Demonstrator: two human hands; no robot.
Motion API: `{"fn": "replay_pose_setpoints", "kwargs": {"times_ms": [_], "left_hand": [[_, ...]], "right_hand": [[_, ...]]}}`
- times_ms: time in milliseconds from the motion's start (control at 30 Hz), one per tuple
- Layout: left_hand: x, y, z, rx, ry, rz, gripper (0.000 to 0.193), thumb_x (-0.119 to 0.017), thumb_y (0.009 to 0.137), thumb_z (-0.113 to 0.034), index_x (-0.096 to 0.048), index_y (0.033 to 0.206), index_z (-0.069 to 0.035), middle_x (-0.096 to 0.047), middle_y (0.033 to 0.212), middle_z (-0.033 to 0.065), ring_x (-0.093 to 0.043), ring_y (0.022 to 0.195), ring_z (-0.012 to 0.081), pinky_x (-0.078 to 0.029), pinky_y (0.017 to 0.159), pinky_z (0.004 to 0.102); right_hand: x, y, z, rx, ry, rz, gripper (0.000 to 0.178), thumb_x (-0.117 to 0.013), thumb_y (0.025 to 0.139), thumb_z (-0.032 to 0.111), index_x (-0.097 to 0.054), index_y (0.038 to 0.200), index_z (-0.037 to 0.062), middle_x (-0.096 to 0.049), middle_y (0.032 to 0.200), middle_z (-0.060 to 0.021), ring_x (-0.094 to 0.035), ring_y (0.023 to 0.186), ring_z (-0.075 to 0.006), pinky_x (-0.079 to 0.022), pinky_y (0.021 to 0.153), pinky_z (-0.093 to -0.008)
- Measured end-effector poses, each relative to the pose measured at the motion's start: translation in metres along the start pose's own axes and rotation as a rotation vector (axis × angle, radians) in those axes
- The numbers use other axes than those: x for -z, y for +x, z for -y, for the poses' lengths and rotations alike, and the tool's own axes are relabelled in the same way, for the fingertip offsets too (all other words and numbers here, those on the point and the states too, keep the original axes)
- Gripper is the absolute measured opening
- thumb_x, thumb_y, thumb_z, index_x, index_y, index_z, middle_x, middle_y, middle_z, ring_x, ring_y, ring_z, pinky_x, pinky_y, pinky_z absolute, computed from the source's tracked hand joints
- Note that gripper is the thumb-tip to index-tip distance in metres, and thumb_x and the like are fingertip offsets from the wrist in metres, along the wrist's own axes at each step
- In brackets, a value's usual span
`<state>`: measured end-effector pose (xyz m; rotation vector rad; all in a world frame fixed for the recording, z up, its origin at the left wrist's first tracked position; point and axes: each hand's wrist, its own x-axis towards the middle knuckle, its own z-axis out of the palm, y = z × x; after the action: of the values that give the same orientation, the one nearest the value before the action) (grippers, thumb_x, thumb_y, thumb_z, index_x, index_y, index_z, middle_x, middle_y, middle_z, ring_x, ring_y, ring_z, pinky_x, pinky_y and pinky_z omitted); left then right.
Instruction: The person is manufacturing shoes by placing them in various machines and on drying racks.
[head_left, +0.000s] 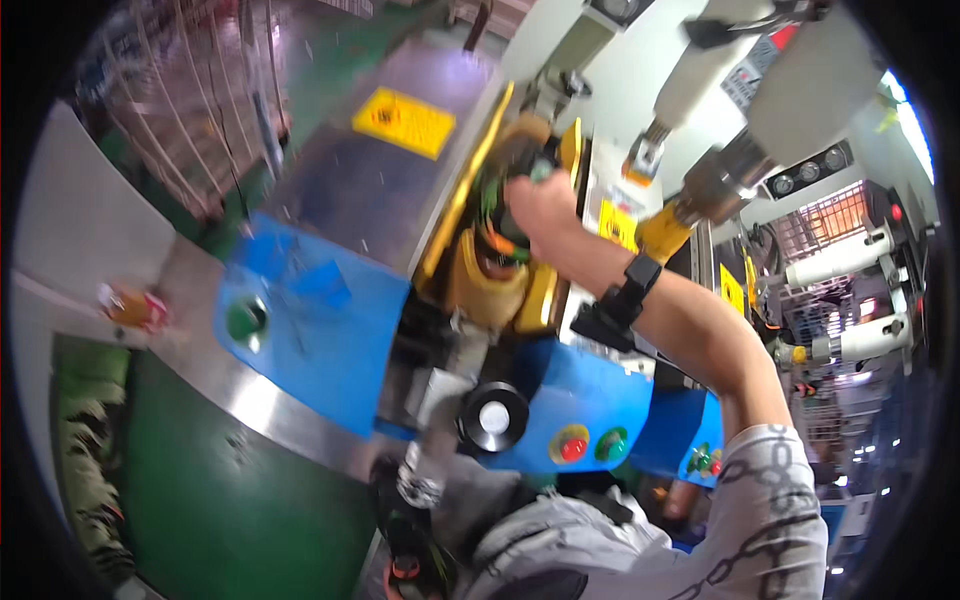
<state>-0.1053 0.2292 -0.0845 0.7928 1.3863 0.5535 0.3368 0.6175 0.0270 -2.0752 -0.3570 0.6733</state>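
Observation:
My right hand [543, 208] reaches in from the lower right, with a black band and dark device on its wrist. Its fingers are closed round the upper part of a dark shoe [492, 215] with green and orange parts. The shoe lies in a press, between two long yellow side pads [462, 190] and above a tan curved block [485, 283]. Motion blur softens the fingers and the shoe. My left hand does not show. Near the lower edge is another dark item with orange patches [405, 565], which looks like a shoe.
Blue panels [320, 320] flank the press, carrying a green button [246, 320] and a red button [570, 448]. A round black part with a white centre [493, 417] sits below. Grey cylinders [725, 180] overhang at right. A wire rack [190, 100] stands at far left.

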Motion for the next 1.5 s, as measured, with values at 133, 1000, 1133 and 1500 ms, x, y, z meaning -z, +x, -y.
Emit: {"fn": "replay_pose_setpoints", "kwargs": {"times_ms": [133,1000,1133,1500], "left_hand": [[-0.032,0.019,0.084,-0.177,-0.095,0.058,0.09,-0.074,0.075,-0.025,-0.025,0.149,-0.007,-0.037,0.143,0.0149,-0.038,0.129,0.0312,-0.036,0.102,0.0413],[-0.117,0.174,-0.153,-1.16,0.11,-0.198,0.059,-0.049,0.084,-0.026,-0.036,0.13,0.007,-0.038,0.129,0.0218,-0.041,0.115,0.0311,-0.033,0.1,0.0432],[-0.129,0.173,-0.147,-1.043,0.085,-0.21,0.056,-0.051,0.087,-0.026,-0.038,0.131,0.006,-0.044,0.129,0.0178,-0.042,0.116,0.0278,-0.032,0.1,0.0415],[-0.028,0.048,-0.029,-0.46,0.326,0.028,0.114,-0.078,0.066,-0.022,-0.004,0.148,0.007,-0.018,0.151,0.0294,-0.021,0.142,0.0356,-0.018,0.116,0.0412]], "right_hand": [[-0.023,-0.013,-0.005,0.232,-0.28,-0.242,0.041,-0.058,0.075,0.017,-0.047,0.107,-0.0071,-0.06,0.102,-0.026,-0.064,0.091,-0.0375,-0.053,0.069,-0.0463],[-0.009,-0.174,-0.074,1.181,-0.668,0.637,0.062,-0.067,0.081,0.033,-0.044,0.126,-0.0041,-0.051,0.106,-0.0174,-0.052,0.097,-0.0313,-0.044,0.086,-0.0399],[0.002,-0.166,-0.084,1.266,-0.58,0.539,0.057,-0.067,0.081,0.03,-0.047,0.124,-0.0028,-0.051,0.113,-0.0182,-0.052,0.102,-0.0333,-0.043,0.089,-0.0416],[0.216,-0.229,-0.215,1.02,-0.665,0.109,0.08,-0.071,0.081,0.031,-0.032,0.141,-0.0054,-0.028,0.15,-0.0261,-0.028,0.137,-0.0458,-0.019,0.111,-0.0603]]}}
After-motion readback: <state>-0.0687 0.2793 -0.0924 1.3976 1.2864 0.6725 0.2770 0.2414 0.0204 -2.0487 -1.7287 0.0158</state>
